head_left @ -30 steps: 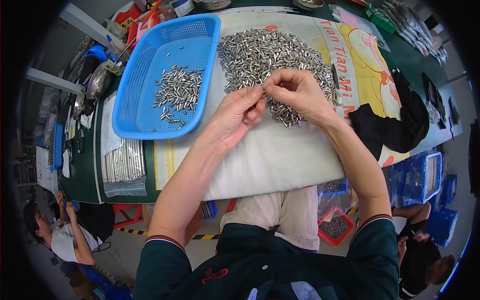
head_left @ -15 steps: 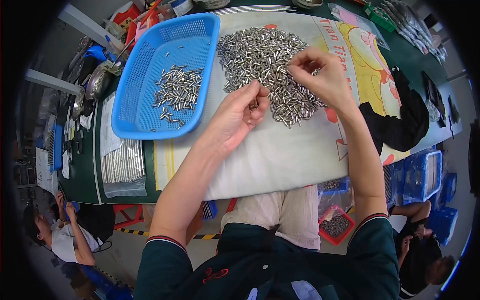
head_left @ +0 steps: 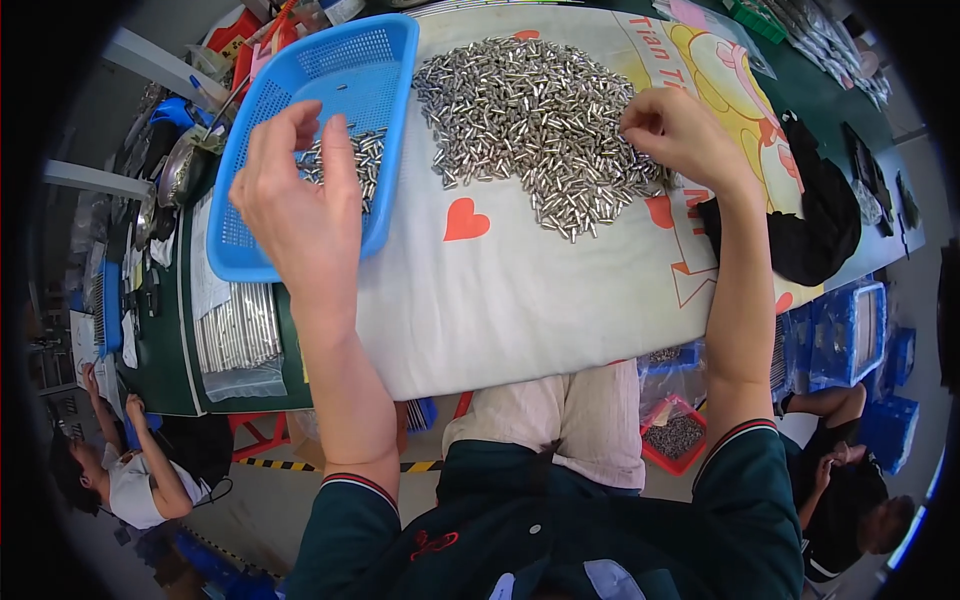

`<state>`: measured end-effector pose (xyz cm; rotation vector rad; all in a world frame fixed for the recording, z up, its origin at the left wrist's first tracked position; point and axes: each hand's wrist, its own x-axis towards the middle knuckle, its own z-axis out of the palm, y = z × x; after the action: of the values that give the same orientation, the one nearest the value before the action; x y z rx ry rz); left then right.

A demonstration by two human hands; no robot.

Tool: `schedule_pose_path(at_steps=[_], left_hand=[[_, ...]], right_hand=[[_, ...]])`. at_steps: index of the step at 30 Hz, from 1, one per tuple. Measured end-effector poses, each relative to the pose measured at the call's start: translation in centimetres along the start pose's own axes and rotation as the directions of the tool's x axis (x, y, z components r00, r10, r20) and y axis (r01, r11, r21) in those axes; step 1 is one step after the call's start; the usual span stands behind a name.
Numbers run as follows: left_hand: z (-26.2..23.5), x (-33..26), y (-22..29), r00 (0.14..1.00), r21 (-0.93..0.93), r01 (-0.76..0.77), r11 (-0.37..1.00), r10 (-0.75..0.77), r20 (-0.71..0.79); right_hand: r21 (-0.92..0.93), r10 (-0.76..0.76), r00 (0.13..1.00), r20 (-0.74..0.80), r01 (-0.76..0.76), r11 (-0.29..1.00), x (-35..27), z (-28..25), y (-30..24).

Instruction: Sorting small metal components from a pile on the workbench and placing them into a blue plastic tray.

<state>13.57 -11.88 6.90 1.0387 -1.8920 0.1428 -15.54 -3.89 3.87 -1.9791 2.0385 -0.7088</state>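
A broad heap of small shiny metal pins point(head_left: 530, 120) lies on the patterned cloth point(head_left: 520, 320). My left hand point(head_left: 305, 215) hovers over the near part of a blue plastic basket point(head_left: 400, 110), thumb and fingers spread apart with nothing seen between them. Beneath it, a smaller batch of the same metal pins point(head_left: 370, 160) rests on the basket floor, partly hidden by the hand. At the heap's right edge, my right hand point(head_left: 690, 140) has its fingertips pinched together. Whatever those fingertips may hold is too small to make out.
Bagged metal rods point(head_left: 238, 335) lie left of the cloth, and a black cloth point(head_left: 815, 220) lies at its right. Below the table edge stands a red bin point(head_left: 675, 440) of small parts. Two other people sit nearby, at lower left and lower right.
My left hand has swung left from the heap to above the basket, and its fingers have spread. My right hand has shifted slightly right, still pinched.
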Motion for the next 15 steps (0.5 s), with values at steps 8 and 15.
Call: schedule_pose_path(at_steps=[8,15], left_hand=[[2.0,-1.6,2.8,0.983,-0.387,-0.031,0.922,0.097,0.154],[6.4,-5.9,3.0,0.825,-0.399,0.007,0.917,0.22,0.521]], right_hand=[[0.068,-0.119,0.977,0.176,0.109,0.992,-0.4,3.0,-3.4],[-0.053,-0.331,0.939,-0.096,0.327,0.943,0.2,5.6,-3.8]])
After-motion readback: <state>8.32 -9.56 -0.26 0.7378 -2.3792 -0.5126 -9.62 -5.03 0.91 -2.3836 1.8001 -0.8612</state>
